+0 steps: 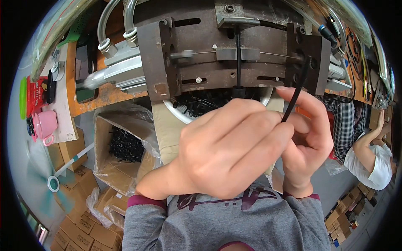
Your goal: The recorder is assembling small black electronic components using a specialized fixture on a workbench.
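A workshop: a rusty metal machine [234, 50] fills the bench above a lined box [121, 146] of black parts. I see my left hand [226, 150] curled, its fingertips pinching one thin black strip [295, 94]; my right hand [307, 142] closes around the same strip just beside it. One co-worker's arm [370, 146] shows at right.
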`<state>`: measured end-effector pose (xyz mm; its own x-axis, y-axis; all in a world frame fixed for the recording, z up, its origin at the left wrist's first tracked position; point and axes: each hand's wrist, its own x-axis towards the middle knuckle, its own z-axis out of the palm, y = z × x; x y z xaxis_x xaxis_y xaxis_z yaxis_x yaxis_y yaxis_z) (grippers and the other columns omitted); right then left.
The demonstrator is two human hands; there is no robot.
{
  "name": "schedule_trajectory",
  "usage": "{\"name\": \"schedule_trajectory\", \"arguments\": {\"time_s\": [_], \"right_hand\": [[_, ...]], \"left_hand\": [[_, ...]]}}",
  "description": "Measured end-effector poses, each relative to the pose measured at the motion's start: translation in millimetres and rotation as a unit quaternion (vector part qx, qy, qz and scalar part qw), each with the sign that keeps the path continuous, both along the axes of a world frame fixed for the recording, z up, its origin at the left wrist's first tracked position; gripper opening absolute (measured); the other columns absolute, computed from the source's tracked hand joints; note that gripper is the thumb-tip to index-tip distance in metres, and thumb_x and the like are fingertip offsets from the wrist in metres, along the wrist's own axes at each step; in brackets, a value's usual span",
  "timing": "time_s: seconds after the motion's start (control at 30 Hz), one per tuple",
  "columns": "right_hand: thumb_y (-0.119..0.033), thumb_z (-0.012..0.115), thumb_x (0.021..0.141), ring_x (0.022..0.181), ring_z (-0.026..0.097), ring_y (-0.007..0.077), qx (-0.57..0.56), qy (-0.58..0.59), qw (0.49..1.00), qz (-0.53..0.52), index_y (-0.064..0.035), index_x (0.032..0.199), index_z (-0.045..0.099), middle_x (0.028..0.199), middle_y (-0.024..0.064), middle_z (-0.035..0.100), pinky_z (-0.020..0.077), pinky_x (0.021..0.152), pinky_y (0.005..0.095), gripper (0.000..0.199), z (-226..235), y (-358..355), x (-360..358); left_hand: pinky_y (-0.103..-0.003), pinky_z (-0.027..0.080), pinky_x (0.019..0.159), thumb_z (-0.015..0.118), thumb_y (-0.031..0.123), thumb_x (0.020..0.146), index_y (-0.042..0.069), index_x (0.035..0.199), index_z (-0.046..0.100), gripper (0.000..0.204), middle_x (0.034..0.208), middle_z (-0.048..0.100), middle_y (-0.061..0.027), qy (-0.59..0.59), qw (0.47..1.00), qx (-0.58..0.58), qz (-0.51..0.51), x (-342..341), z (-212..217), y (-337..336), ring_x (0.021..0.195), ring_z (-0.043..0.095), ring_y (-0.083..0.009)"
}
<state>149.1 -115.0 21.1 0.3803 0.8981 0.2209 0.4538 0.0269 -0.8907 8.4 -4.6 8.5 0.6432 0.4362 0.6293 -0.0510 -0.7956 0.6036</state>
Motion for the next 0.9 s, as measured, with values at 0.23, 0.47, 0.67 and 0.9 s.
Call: {"name": "schedule_trajectory", "arguments": {"time_s": [0.23,0.47,0.67,0.9], "right_hand": [[-0.003,0.077,0.080,0.062,0.062,0.0085,-0.023,-0.003,0.999,-0.039,0.0030,0.107,0.066,0.078,0.0082,0.071,0.0485,0.057,0.0226,0.030,-53.3,-11.8,14.9],[-0.007,0.073,0.072,0.076,0.063,0.0245,-0.170,-0.303,0.932,0.109,-0.0063,0.089,0.068,0.084,0.0056,0.059,0.0518,0.065,0.0366,0.017,-139.6,-34.5,28.1],[-0.007,0.071,0.074,0.079,0.064,0.0266,-0.211,-0.257,0.936,0.113,-0.0042,0.092,0.069,0.088,0.0072,0.060,0.0529,0.069,0.0377,0.018,-154.6,-38.6,26.4],[-0.004,0.068,0.075,0.080,0.065,0.0273,-0.225,-0.236,0.938,0.120,-0.0033,0.093,0.069,0.089,0.0083,0.060,0.0539,0.070,0.0383,0.019,-157.9,-42.5,31.7]], "left_hand": [[-0.029,0.054,0.064,0.085,0.006,0.061,0.001,0.097,0.073,0.038,0.090,0.068,-0.0093,0.031,0.998,-0.037,0.038,-15.8,-1.3,11.6,0.076,0.065,-0.0215],[-0.031,0.056,0.070,0.082,0.004,0.061,-0.001,0.095,0.073,0.036,0.110,0.068,-0.0177,0.080,0.992,0.039,0.090,-13.2,-12.8,9.6,0.088,0.066,-0.0258],[-0.034,0.056,0.074,0.080,0.004,0.062,-0.004,0.090,0.071,0.031,0.117,0.067,-0.0203,0.104,0.985,0.089,0.105,-6.6,-21.0,6.1,0.087,0.067,-0.0288],[-0.030,0.054,0.065,0.080,0.006,0.063,-0.002,0.088,0.071,0.028,0.114,0.069,-0.0162,0.124,0.975,0.138,0.125,-2.0,-16.9,11.8,0.076,0.067,-0.0229]]}}
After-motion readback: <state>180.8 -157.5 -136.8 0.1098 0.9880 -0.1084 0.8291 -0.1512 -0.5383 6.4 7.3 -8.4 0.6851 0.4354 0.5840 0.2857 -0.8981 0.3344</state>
